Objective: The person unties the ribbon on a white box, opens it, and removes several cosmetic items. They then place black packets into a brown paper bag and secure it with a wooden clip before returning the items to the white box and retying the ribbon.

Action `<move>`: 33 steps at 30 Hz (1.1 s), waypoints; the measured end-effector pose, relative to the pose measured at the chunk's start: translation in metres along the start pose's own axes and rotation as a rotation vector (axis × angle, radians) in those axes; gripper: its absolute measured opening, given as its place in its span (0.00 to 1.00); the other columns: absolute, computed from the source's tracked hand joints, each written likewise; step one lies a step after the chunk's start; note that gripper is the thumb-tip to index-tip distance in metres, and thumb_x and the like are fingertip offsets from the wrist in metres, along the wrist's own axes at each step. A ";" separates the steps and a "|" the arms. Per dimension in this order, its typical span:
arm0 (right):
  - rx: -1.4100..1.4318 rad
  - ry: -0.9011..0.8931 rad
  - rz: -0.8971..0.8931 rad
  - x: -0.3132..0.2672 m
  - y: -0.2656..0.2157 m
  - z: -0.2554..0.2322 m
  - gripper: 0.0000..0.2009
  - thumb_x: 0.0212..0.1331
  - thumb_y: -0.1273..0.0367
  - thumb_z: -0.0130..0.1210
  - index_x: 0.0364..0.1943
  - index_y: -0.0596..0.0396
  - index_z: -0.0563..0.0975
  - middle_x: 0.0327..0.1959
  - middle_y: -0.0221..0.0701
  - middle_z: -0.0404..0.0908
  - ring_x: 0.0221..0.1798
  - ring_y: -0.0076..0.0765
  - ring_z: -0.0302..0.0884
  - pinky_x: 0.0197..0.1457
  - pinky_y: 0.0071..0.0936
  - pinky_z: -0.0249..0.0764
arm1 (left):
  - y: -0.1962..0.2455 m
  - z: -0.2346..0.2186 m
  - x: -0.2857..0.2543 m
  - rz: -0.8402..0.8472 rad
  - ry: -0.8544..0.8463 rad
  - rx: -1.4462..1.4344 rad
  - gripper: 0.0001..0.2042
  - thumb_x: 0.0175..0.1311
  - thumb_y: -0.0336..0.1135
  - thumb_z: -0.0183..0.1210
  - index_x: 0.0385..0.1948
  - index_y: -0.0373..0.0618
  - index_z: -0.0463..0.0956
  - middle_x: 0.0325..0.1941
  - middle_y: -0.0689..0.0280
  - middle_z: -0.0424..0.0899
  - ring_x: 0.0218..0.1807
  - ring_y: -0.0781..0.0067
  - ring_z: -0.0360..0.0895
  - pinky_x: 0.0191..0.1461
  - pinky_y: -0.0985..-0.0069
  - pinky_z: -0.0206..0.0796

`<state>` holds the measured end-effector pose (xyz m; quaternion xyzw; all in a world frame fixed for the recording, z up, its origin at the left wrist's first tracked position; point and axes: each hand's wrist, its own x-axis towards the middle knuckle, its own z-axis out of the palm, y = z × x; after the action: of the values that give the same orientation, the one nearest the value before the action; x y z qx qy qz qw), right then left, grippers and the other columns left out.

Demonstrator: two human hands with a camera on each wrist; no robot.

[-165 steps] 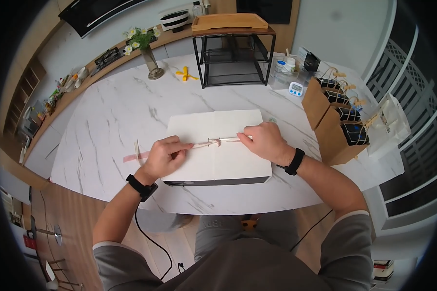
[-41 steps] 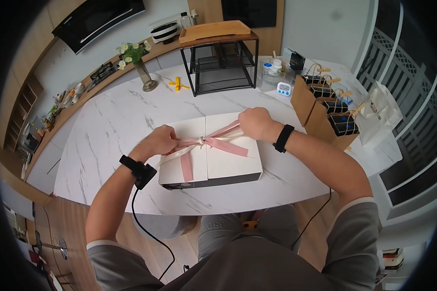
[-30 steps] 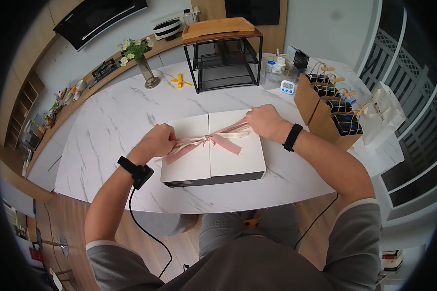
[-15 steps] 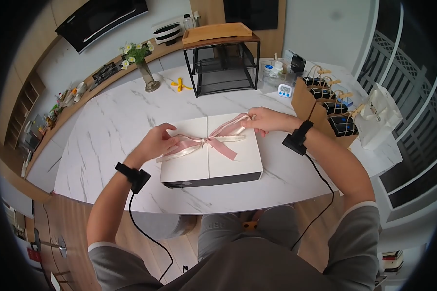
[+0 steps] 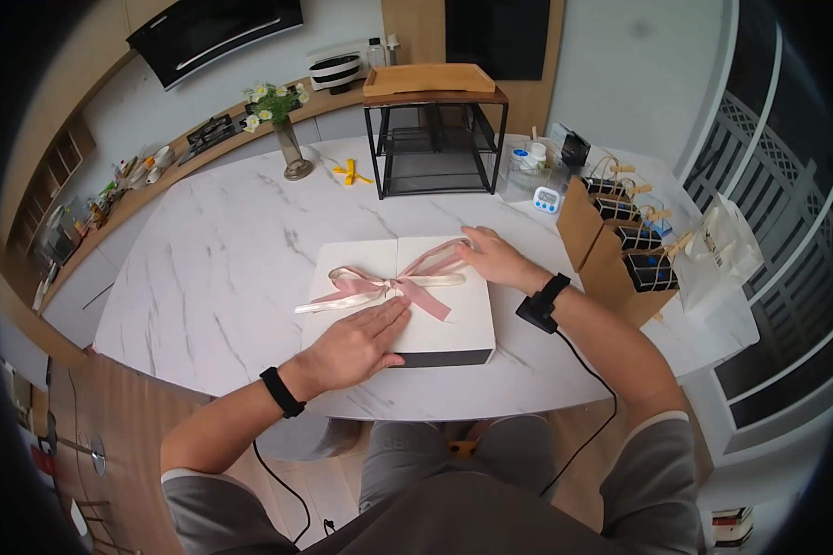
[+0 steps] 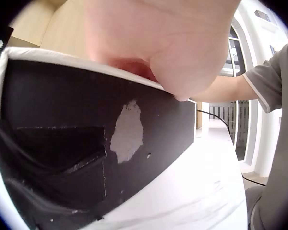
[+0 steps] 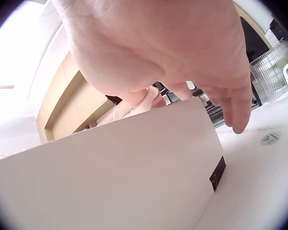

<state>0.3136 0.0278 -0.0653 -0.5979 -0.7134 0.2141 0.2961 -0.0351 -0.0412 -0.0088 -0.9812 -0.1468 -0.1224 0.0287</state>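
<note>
A white lidded box [image 5: 467, 324] with a dark front side [image 6: 62, 100] rests on the marbled table. Across its lid lies a pink and cream ribbon [image 5: 429, 302] tied in a bow with a loop to each side. My left hand [image 5: 356, 344] presses flat on the lid, fingertips right below the knot and thumb by the front edge. At the bow's right loop my right hand [image 5: 498, 260] pinches the ribbon [image 7: 145, 103] between thumb and fingers, its other fingers hanging past the box's back corner in the right wrist view.
Behind the box stands a black mesh rack [image 5: 435, 153] topped by a wooden tray [image 5: 428, 81]. Brown paper bags [image 5: 611, 264], a white bag [image 5: 724, 245] and a timer [image 5: 546, 200] are at right. A flower vase [image 5: 292, 155] and yellow ribbon [image 5: 350, 173] sit far left.
The ribbon, earlier stretched between both hands, now forms a looped bow. My left hand let go of the left loop and moved down onto the lid; my right hand stayed at the right loop.
</note>
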 end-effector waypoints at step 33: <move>-0.451 0.446 -0.355 -0.087 0.013 -0.049 0.22 0.60 0.63 0.69 0.56 0.59 0.81 0.58 0.41 0.82 0.62 0.51 0.77 0.67 0.44 0.69 | 0.034 0.031 0.035 -0.101 0.170 0.184 0.42 0.64 0.68 0.57 0.63 0.33 0.73 0.62 0.50 0.78 0.62 0.51 0.75 0.70 0.58 0.67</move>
<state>0.3660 -0.0572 -0.0527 -0.5470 -0.7533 -0.1392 0.3376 0.0146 -0.0608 -0.0313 -0.9519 -0.2035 -0.1924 0.1246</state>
